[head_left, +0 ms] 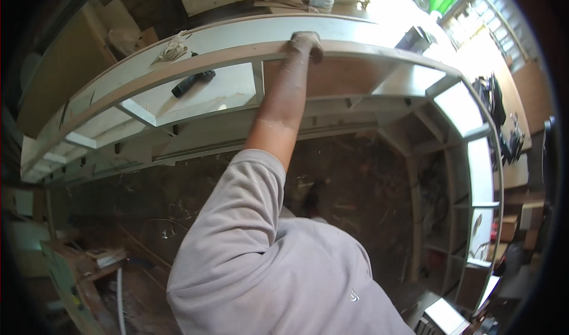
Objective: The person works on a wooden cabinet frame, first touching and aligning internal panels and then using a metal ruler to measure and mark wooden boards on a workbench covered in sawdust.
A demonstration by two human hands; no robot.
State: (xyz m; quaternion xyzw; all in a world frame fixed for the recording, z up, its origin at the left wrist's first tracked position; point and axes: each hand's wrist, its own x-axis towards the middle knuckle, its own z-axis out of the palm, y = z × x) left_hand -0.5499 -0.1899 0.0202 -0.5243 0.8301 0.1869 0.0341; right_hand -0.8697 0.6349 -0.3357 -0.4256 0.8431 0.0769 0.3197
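My left arm, in a light grey short sleeve, reaches up and away across a long pale wooden frame [225,53]. At its end my left hand [306,42] rests on the frame's top rail, near its middle, with the fingers curled and the knuckles dusty. Something may be pressed under those fingers, but the hand hides it. My right hand is out of the picture. Left of the hand, a black cordless tool [194,82] lies on a white panel inside the frame. A crumpled pale cloth or bag [173,49] sits on the white surface behind the rail.
The frame, divided into open bays, curves round to a shelved section [477,216] on the right. A clear plastic jug [322,1] stands at the back. Lower left is a worn wooden cabinet [68,276]. Scraps litter the dark floor [344,181]. Boards lean at the far left.
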